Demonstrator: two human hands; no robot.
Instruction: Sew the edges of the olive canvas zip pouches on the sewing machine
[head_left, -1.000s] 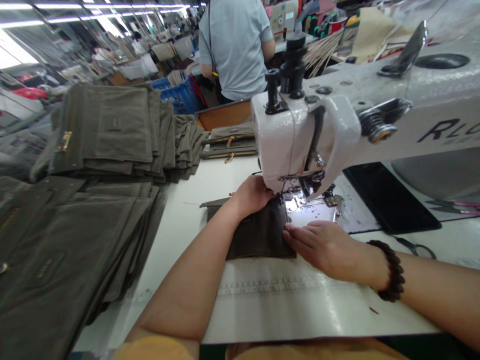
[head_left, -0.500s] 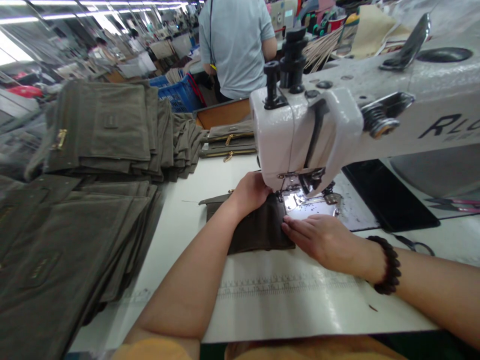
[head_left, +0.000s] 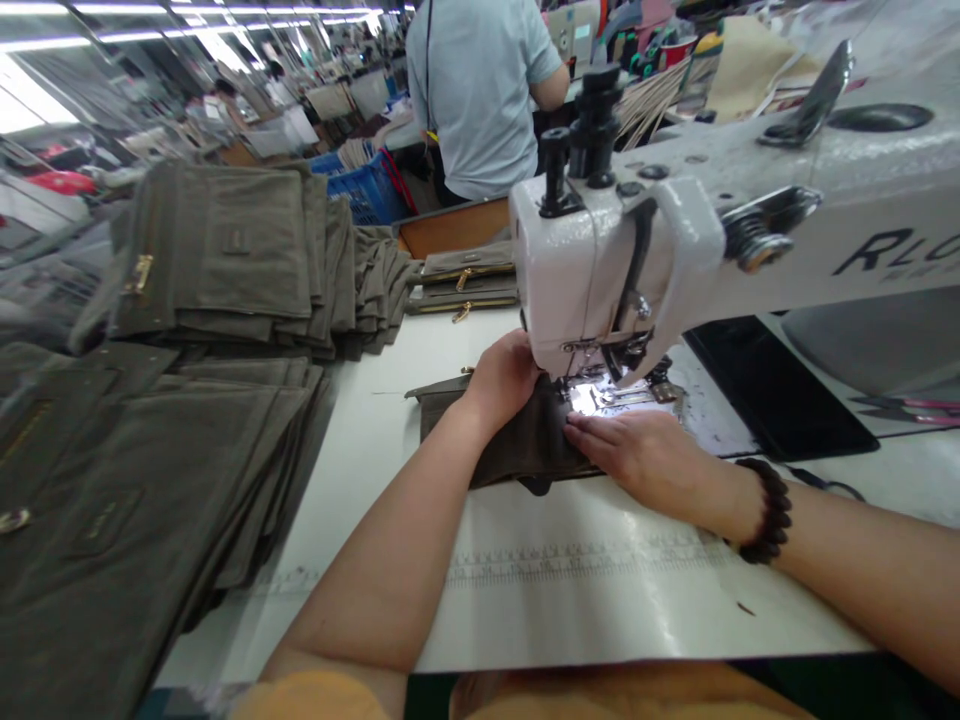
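Observation:
A dark olive fabric piece (head_left: 525, 440) lies under the head of the white sewing machine (head_left: 622, 270), its right edge by the lit needle area. My left hand (head_left: 506, 375) rests on its upper part close to the needle; its fingertips are hidden behind the machine head. My right hand (head_left: 637, 450) lies nearly flat, fingers stretched together, fingertips on the fabric's right edge just in front of the presser foot. A dark rounded bit shows under the fabric's near edge.
Stacks of olive fabric pieces (head_left: 240, 250) fill the left side. Zippered pieces (head_left: 465, 280) lie behind. Right of the needle are a black panel (head_left: 780, 390), scissors (head_left: 832, 485) and pink-handled tools (head_left: 915, 408). A person (head_left: 480, 90) stands beyond the table.
The fabric's near edge has shifted away from me and a dark bit now shows under it. My right hand has moved slightly forward with it. The view has shifted a little.

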